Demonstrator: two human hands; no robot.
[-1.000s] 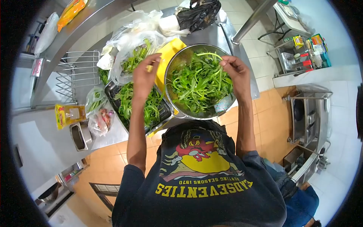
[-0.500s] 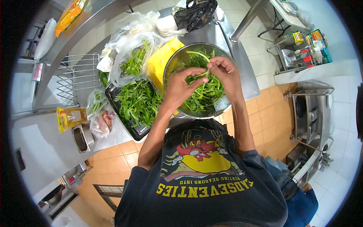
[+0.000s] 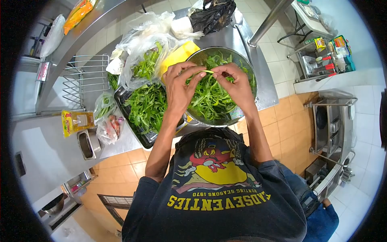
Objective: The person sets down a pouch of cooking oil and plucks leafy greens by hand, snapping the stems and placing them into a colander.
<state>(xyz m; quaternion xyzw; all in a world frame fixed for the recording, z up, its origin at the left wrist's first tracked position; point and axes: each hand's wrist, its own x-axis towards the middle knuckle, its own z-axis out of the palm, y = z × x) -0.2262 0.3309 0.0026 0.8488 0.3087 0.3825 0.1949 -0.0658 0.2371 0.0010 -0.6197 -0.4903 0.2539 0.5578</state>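
Note:
Above a round mesh strainer (image 3: 250,66) of leafy greens (image 3: 213,99), my left hand (image 3: 181,84) and my right hand (image 3: 234,82) pinch a thin pale green stem (image 3: 208,71) between them. Fingers and thumb are closed on it at each end. To the left, a black tray (image 3: 149,140) holds a heap of cut leaves (image 3: 146,105). A yellow board or container (image 3: 183,53) lies behind my left hand, partly hidden by it. More greens (image 3: 146,67) sit in an open clear plastic bag (image 3: 131,76) behind the tray.
A wire rack (image 3: 86,76), a yellow packet (image 3: 77,123), small plastic bags (image 3: 108,131) and a metal container (image 3: 88,144) are at the left. A black bag (image 3: 213,16) and a ladle (image 3: 238,18) lie at the back. Another person (image 3: 322,220) is at lower right.
My left hand has come from over the tray to the strainer and now meets my right hand at the stem. My right hand has shifted left.

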